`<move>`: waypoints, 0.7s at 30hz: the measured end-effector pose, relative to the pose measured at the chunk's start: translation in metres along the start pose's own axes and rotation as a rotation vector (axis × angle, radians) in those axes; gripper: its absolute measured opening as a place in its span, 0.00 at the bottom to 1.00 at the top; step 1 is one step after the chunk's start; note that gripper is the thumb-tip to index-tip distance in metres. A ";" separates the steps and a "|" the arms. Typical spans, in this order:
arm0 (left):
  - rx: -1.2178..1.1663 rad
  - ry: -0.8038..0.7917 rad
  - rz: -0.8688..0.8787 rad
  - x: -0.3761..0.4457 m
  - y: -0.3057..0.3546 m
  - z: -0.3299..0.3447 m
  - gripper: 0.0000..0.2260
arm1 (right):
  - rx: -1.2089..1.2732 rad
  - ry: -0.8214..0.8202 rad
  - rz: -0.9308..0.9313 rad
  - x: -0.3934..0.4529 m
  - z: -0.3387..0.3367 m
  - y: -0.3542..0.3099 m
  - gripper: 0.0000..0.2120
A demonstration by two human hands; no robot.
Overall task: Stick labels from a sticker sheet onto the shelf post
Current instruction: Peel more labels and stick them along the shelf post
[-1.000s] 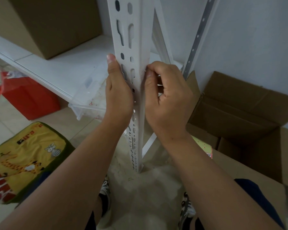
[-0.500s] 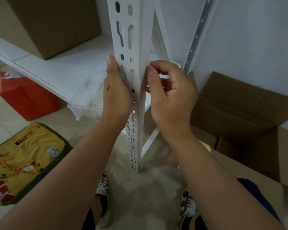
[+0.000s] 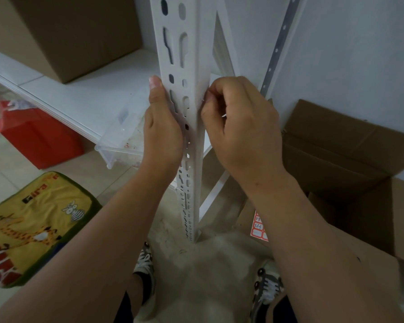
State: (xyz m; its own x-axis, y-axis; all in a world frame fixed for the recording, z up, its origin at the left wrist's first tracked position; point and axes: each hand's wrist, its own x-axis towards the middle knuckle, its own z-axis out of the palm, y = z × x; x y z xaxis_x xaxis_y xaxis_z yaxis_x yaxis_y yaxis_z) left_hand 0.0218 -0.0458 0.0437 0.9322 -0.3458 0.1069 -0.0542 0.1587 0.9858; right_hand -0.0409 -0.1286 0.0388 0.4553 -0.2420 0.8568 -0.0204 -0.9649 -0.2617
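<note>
Both hands flank the shelf post (image 3: 191,66); right hand (image 3: 240,131) pinches its edge.

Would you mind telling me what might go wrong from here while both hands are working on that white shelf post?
1. The right hand works at the corner edge of the shelf post; a label pressed there may crease or sit crooked.
2. The left hand lies over the post's slots, whose cut edges might scrape the fingers.
3. The sticker sheet lies on the cardboard box beside the person's shoe, so it could get stepped on.
</note>
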 end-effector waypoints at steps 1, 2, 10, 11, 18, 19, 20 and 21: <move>-0.006 0.001 0.002 0.000 0.000 0.000 0.22 | -0.007 -0.002 -0.009 0.002 0.000 0.001 0.09; -0.012 -0.001 0.004 0.000 -0.001 0.000 0.23 | -0.010 -0.001 -0.015 0.003 0.000 0.001 0.09; -0.021 -0.014 0.019 0.002 -0.005 -0.002 0.24 | 0.099 0.088 0.042 0.002 0.006 0.001 0.06; -0.018 -0.019 0.022 0.002 -0.005 -0.003 0.24 | 0.107 0.095 0.047 0.001 0.006 0.001 0.06; 0.001 -0.046 0.025 0.002 -0.004 -0.004 0.24 | 0.222 0.084 0.155 -0.003 0.005 0.000 0.06; 0.006 -0.044 0.021 0.002 -0.004 -0.004 0.24 | 0.246 0.081 0.177 -0.004 0.005 0.000 0.06; 0.008 -0.043 0.017 0.002 -0.004 -0.004 0.23 | 0.260 0.076 0.195 -0.004 0.005 -0.001 0.07; 0.011 -0.044 0.015 0.002 -0.004 -0.004 0.23 | 0.260 0.067 0.202 -0.004 0.004 -0.001 0.09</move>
State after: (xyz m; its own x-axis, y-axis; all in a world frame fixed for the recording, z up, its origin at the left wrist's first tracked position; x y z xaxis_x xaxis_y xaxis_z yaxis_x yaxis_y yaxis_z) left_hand 0.0259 -0.0433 0.0396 0.9146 -0.3840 0.1267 -0.0718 0.1541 0.9854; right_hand -0.0393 -0.1264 0.0338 0.4058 -0.4405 0.8008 0.1273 -0.8404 -0.5267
